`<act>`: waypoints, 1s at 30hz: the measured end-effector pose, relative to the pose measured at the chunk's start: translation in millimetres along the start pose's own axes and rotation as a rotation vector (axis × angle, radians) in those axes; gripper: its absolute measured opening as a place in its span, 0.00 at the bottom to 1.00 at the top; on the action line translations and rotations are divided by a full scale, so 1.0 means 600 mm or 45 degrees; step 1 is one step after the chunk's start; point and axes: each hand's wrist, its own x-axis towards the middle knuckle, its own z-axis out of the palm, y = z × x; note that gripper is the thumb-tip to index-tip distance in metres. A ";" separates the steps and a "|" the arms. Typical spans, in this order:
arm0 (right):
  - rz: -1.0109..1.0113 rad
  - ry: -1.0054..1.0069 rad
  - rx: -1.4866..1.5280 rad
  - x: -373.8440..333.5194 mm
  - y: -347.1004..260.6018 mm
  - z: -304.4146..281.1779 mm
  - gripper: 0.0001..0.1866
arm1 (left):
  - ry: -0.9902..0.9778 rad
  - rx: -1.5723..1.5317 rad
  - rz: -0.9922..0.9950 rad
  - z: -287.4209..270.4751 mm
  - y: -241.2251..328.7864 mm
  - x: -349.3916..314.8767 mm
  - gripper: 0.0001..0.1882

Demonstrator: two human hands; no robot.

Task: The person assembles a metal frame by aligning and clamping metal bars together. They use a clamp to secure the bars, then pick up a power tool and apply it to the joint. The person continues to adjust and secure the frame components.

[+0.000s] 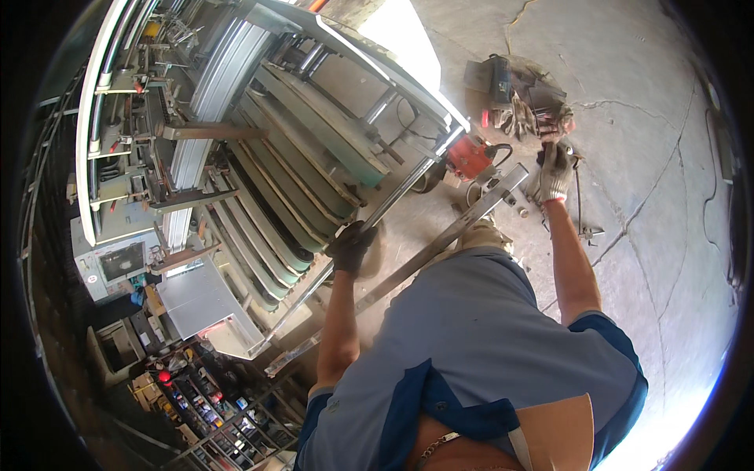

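Observation:
My left hand (351,245), in a black glove, is closed around a thin round steel tube (400,192) that forms the edge of a big metal frame. A long flat steel bar (440,239) lies slanted just below it, running from the frame's foot up to the right. My right hand (554,174), in a pale knit glove with a red cuff, is raised by the bar's upper end. Its fingers are curled on a small dark tool (543,153) that I cannot identify. A red power tool (471,157) sits between the tube and the bar's end.
The frame holds stacked curved green panels (314,149) on my left. A heap of gloves, a dark box and tools (522,94) lies on the cracked concrete floor (652,204). Cluttered shelves (204,408) and a grey machine (118,259) stand at lower left.

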 end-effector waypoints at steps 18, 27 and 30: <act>0.125 -1.044 0.712 -0.123 -0.114 0.236 0.20 | 0.239 0.755 0.319 0.007 0.012 -0.007 0.17; -0.238 -1.132 0.625 -0.143 -0.130 0.208 0.19 | 0.233 0.478 0.492 0.000 -0.028 0.005 0.21; -0.021 -1.121 0.713 -0.127 -0.112 0.224 0.17 | 0.328 0.700 0.498 0.013 -0.035 0.004 0.23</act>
